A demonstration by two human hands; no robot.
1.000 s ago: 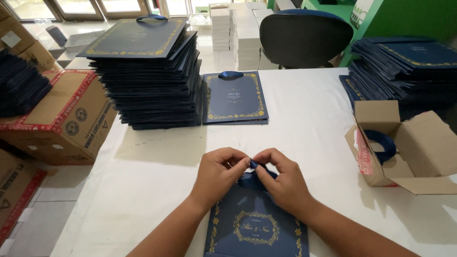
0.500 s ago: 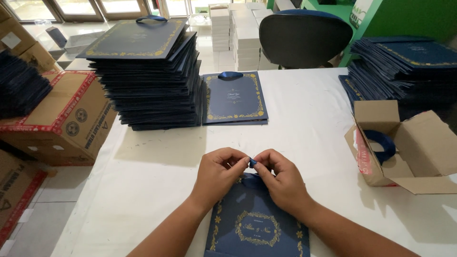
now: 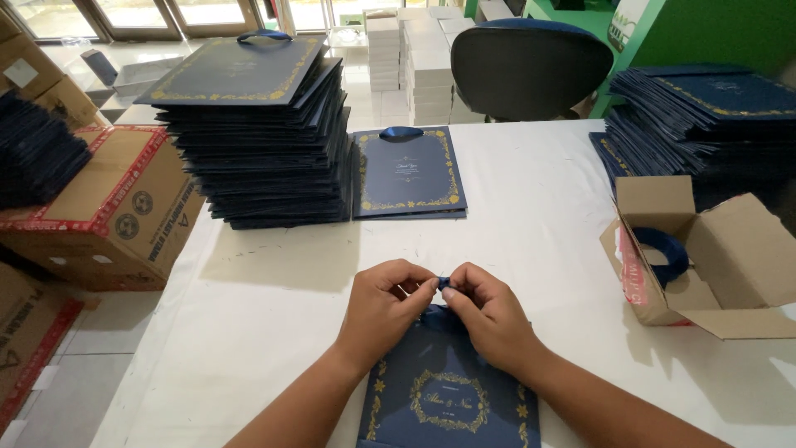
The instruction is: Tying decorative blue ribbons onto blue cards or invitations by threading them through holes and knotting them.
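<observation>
Both hands pinch a ribbon at a bag's top edge.
The left hand and right hand clench the blue ribbon between their fingertips; the navy paper bag lies just below the grip on the white table.

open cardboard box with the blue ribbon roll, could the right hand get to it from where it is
Probably yes: bare white table lies between the right hand and the open cardboard box, though that hand is pinching blue ribbon.
</observation>
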